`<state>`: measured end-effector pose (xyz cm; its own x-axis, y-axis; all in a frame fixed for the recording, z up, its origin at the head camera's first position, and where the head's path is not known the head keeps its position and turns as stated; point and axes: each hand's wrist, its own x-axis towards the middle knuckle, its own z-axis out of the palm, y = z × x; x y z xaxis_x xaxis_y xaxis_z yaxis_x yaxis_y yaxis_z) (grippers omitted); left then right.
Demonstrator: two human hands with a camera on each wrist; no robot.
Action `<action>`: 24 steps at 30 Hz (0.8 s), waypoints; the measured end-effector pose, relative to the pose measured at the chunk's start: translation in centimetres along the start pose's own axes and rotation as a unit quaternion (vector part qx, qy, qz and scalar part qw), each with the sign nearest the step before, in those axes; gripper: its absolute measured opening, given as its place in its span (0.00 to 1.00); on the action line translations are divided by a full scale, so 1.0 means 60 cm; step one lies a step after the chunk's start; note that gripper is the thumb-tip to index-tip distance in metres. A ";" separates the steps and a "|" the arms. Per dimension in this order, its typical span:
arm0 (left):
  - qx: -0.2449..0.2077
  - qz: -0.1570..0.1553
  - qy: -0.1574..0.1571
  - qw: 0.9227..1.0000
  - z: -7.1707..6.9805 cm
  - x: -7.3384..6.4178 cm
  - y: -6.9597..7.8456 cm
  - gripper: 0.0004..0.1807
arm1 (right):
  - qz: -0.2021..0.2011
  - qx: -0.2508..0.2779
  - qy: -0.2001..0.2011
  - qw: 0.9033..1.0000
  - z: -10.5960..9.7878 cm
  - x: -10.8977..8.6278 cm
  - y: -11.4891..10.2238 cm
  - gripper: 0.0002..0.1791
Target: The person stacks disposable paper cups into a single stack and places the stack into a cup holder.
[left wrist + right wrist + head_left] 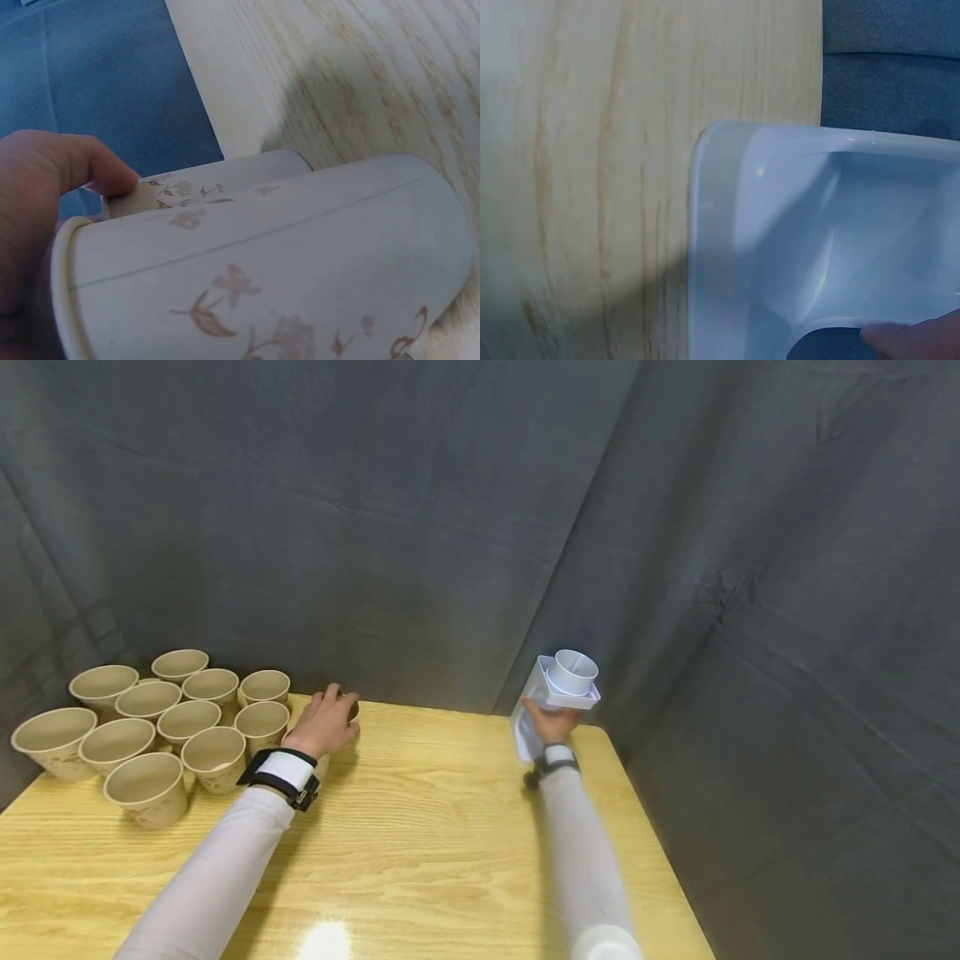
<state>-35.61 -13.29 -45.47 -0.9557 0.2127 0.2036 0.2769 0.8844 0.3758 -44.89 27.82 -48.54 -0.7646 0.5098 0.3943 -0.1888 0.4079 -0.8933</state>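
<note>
Near the back edge of the table my left hand [324, 724] reaches over a beige paper cup [354, 713], mostly hidden below the fingers. In the left wrist view, a fingertip touches this flower-printed cup [191, 191] near its rim. A second paper cup [262, 270] stands closer to that camera and hides part of the hand. At the back right, my right hand [552, 723] grips a white plastic stand [531, 739] with a round collar [573, 672] on top, just below the top plate. The right wrist view shows the stand's base [724, 225] and one fingertip [915, 339].
Several beige paper cups [146, 789] stand upright in rows at the left of the wooden table [420, 843]. Dark grey cloth [337, 527] hangs behind the table and along its right side.
</note>
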 end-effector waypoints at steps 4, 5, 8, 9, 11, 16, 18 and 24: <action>-0.009 -0.001 -0.007 1.000 0.001 0.001 -0.002 0.28 | 0.000 -0.008 -0.007 1.000 0.000 0.003 0.005 0.55; -0.012 -0.001 -0.010 1.000 0.001 0.001 -0.002 0.28 | 0.003 -0.011 -0.010 1.000 0.000 0.003 0.006 0.56; -0.023 -0.003 -0.013 1.000 0.001 0.003 -0.004 0.29 | 0.007 -0.009 -0.013 1.000 -0.002 0.001 0.001 0.55; -0.026 -0.003 -0.014 1.000 0.001 0.004 -0.003 0.30 | 0.010 -0.009 -0.014 1.000 -0.003 0.001 -0.001 0.56; -0.031 -0.002 -0.013 0.999 0.000 0.005 -0.001 0.31 | 0.011 -0.012 -0.016 1.000 -0.006 -0.003 -0.005 0.57; -0.038 0.005 -0.012 0.999 -0.006 0.003 0.013 0.33 | -0.014 -0.023 -0.012 1.000 -0.013 -0.016 -0.011 0.58; -0.045 0.009 -0.011 0.999 -0.010 -0.001 0.020 0.33 | -0.022 -0.030 -0.012 0.999 -0.018 -0.022 -0.014 0.57; -0.062 0.029 0.001 0.998 -0.022 -0.016 0.048 0.33 | -0.041 -0.040 -0.033 0.998 -0.036 -0.041 -0.027 0.57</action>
<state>-33.75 -11.49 -43.42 -0.9375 0.2606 0.2305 0.3420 0.8122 0.4726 -41.36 27.53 -47.60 -0.7887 0.4221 0.4470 -0.2043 0.5058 -0.8381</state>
